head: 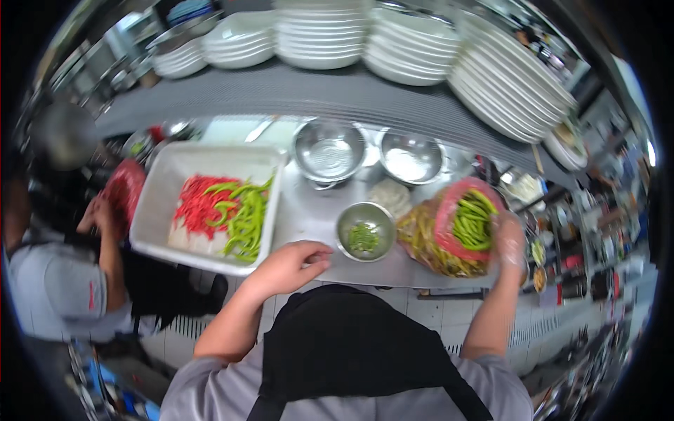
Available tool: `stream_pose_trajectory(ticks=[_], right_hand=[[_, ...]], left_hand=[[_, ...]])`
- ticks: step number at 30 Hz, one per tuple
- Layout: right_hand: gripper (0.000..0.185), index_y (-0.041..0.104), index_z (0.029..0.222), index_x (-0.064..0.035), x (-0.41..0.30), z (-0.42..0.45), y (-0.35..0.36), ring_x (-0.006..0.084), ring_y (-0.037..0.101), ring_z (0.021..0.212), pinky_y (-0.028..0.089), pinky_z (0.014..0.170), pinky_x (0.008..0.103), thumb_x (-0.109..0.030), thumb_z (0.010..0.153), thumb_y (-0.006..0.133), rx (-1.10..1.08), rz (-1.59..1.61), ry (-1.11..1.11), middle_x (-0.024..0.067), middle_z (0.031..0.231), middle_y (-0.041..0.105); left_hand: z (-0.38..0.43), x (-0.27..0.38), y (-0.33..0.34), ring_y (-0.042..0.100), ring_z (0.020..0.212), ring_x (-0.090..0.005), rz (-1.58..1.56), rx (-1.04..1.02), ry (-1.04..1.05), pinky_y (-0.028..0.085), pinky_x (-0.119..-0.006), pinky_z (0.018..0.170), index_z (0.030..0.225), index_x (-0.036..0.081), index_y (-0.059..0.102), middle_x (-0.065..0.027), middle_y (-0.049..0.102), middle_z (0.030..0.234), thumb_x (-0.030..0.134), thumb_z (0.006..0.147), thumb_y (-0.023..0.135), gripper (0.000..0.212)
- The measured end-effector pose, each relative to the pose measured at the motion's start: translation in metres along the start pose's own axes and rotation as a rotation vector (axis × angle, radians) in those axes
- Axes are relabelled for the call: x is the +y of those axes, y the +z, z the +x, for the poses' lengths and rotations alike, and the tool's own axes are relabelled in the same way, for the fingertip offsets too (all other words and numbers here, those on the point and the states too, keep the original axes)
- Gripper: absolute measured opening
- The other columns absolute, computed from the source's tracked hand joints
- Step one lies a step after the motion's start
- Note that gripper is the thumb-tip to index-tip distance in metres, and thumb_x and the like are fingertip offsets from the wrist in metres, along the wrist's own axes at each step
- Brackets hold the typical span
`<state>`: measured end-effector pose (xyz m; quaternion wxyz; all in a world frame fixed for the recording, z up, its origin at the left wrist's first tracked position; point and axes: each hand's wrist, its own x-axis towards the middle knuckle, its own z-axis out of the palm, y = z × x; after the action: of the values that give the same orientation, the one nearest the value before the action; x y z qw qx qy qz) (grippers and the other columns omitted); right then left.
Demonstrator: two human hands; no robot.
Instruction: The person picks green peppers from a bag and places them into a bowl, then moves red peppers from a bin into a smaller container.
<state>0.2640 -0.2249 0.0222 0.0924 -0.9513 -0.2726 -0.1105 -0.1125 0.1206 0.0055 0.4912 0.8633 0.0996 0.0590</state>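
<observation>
My left hand point(295, 266), bare with its fingers loosely curled, rests by the counter's front edge between a white plastic tub point(138, 226) and a small steel bowl point(341, 231) of chopped green pieces. Shredded red vegetable point(202, 205) and long green peppers point(247, 223) lie in the tub. On the right, my right hand point(508, 239), in a clear plastic glove, is at the rim of a plastic bag point(468, 184) with a red folded-back edge. Green peppers point(471, 221) fill its mouth. The right fingertips are partly hidden, so their grip is unclear.
Two steel bowls point(329, 150) point(410, 157) stand at the back of the steel counter, near a knife point(260, 129). A whitish crumpled bag point(390, 196) lies behind the small bowl. Stacked white dishes point(321, 34) line the shelf above. A co-worker point(63, 284) stands at left, hands on a red bag point(124, 194).
</observation>
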Motion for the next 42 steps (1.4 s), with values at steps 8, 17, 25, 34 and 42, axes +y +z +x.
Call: stream_pose_trajectory(ticks=[8, 17, 25, 34, 42], right_hand=[[0.025, 0.070, 0.114, 0.0001, 0.031, -0.008, -0.020, 0.0394, 0.065, 0.095, 0.048, 0.085, 0.0475, -0.018, 0.103, 0.056, 0.421, 0.251, -0.273, 0.0226, 0.100, 0.069], [0.019, 0.070, 0.110, -0.0001, -0.105, -0.049, -0.086, 0.0341, 0.067, 0.098, 0.051, 0.089, 0.0426, -0.005, 0.092, 0.067, 0.226, 0.269, -0.321, 0.0185, 0.105, 0.071], [0.022, 0.070, 0.105, -0.0051, -0.211, -0.037, -0.028, 0.0396, 0.066, 0.086, 0.053, 0.075, 0.0483, -0.024, 0.098, 0.063, -0.201, 0.583, -0.855, 0.0174, 0.094, 0.069], [0.022, 0.069, 0.105, -0.0033, -0.233, -0.044, -0.005, 0.0400, 0.066, 0.091, 0.052, 0.079, 0.0485, -0.023, 0.099, 0.062, -0.342, 0.574, -0.762, 0.0188, 0.099, 0.070], [0.020, 0.065, 0.099, -0.0043, -0.246, -0.036, 0.068, 0.0216, 0.061, 0.071, 0.049, 0.065, 0.0368, -0.023, 0.103, 0.058, -0.221, 1.081, -0.246, 0.0058, 0.081, 0.065]], left_hand=[[-0.001, -0.005, 0.016, 0.072, 0.094, -0.0275, 0.039, -0.055, 0.003, 0.056, -0.039, 0.086, 0.121, 0.002, 0.068, -0.0152, 0.073, 0.107, 0.023, 0.097, 0.066, 0.032], [0.011, 0.048, 0.021, 0.067, 0.104, -0.0303, 0.125, 0.326, 0.318, 0.052, -0.040, 0.093, 0.127, 0.002, 0.063, -0.0148, 0.068, 0.118, 0.022, 0.094, 0.069, 0.038], [0.037, 0.047, 0.009, 0.067, 0.102, -0.0356, 0.349, 0.315, 0.328, 0.052, -0.045, 0.090, 0.122, 0.003, 0.064, -0.0154, 0.070, 0.113, 0.022, 0.097, 0.067, 0.032], [0.032, 0.036, 0.012, 0.065, 0.091, -0.0432, 0.326, 0.253, 0.082, 0.051, -0.050, 0.075, 0.109, 0.002, 0.063, -0.0219, 0.068, 0.098, 0.024, 0.101, 0.061, 0.024], [0.047, -0.013, 0.043, 0.054, 0.065, -0.0275, -0.121, 0.443, -0.146, 0.046, -0.040, 0.066, 0.103, -0.001, 0.056, -0.0114, 0.056, 0.071, 0.026, 0.104, 0.059, 0.027]])
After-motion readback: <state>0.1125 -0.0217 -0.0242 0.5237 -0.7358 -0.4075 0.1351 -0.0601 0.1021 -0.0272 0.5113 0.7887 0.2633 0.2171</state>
